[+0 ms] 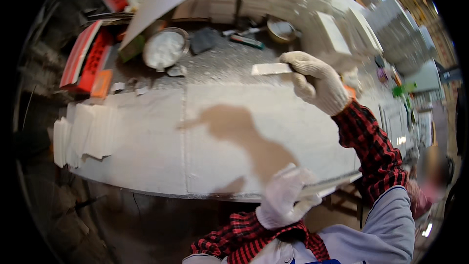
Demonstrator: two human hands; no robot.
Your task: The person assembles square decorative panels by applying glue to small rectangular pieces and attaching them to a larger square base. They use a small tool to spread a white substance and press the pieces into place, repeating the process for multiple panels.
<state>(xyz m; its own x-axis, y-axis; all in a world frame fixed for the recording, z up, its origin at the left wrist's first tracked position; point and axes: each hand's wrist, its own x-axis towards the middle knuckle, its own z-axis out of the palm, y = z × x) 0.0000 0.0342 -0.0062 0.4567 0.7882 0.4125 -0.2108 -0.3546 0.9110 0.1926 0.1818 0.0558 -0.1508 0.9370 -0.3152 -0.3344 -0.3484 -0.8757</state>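
Observation:
My right hand [317, 80], in a cream knitted glove, is raised above the far part of the worktable. Its thumb and fingers close on one end of a flat, thin white strip [268, 69], which points left; I cannot make out its material. Close to my body, at the table's front edge, is my left hand [283, 199] in a white glove. Its fingers and thumb are bent but apart, with nothing visible between them. Beneath both hands lies a white board surface [146, 137], with a seam across it and the shadow of my right arm.
A stack of white sheets [100, 129] lies at left. Behind are a bowl of white powder [167, 49], a dark block [204, 40], a green tube-like item [246, 42], another bowl [282, 29] and red boxes [90, 58]. White slabs [330, 34] rise at back right.

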